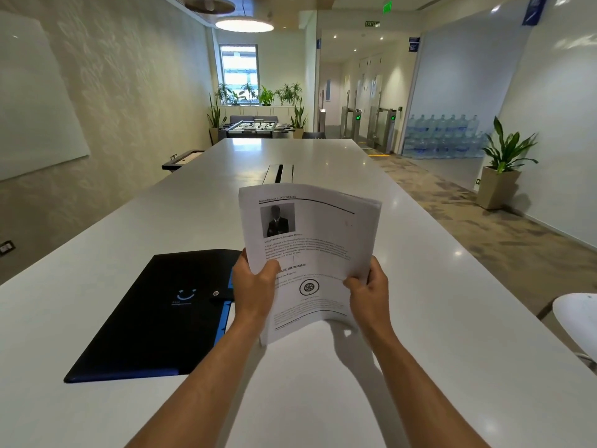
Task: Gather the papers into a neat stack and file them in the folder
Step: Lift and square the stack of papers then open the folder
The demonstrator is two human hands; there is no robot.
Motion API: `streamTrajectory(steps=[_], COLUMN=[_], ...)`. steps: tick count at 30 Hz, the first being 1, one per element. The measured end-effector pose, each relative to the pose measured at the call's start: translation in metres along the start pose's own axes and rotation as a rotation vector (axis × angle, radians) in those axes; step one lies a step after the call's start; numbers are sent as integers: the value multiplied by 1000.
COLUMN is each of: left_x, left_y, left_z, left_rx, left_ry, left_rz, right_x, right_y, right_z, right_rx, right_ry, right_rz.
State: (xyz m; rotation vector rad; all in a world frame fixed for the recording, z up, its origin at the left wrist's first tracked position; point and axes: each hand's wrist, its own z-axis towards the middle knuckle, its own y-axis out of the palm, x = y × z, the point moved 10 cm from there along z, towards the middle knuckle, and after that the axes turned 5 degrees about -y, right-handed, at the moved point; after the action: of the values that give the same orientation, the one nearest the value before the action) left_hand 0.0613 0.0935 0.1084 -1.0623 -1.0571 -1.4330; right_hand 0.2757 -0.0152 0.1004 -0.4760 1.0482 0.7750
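A stack of printed white papers (318,240) stands upright above the white table (436,302), held by both hands. My left hand (253,287) grips the stack's left edge, thumb on the front page. My right hand (370,294) grips the lower right edge. The top page shows a small photo, text and a round emblem. The sheets fan slightly at the upper right corner. A black folder (155,312) with a blue spine and a snap strap lies closed on the table, to the left of my left hand.
A black cable slot (278,173) is set into the table beyond the papers. A white chair (578,321) stands at the table's right edge. A potted plant (504,169) and stacked water bottles (442,134) are on the right. A foosball table (256,128) stands far back.
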Motion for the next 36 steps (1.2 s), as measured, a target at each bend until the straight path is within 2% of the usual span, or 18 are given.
streamTrajectory(steps=[9,15,19,25,28,30,33,36], left_x=[11,-26,-21,-15,-14,-16,-21,-29], left_y=[-3,3,4,5,5,9,21,32], left_z=[-1,-4,-4,-2,-2,-2,-8,-17], left_rx=[-33,-86,-87,-78,-40,-35,-55,-86], left_ry=[56,-39,-35,-65,-102,-143,-222,-284], left_rz=[6,46,48,-57,-146,-223,-340,-382], right_x=[-3,27,28,34,56,71,71,65], right_y=[-2,1,1,-20,-36,-28,9,19], right_z=[4,-12,-10,-14,-31,-43,-53,-49], right_rx=[22,4,-1,130,323,390,308,296], right_ry=[21,125,132,168,358,499,576,547], right_rz=[34,-7,-22,0,163,400,817,941])
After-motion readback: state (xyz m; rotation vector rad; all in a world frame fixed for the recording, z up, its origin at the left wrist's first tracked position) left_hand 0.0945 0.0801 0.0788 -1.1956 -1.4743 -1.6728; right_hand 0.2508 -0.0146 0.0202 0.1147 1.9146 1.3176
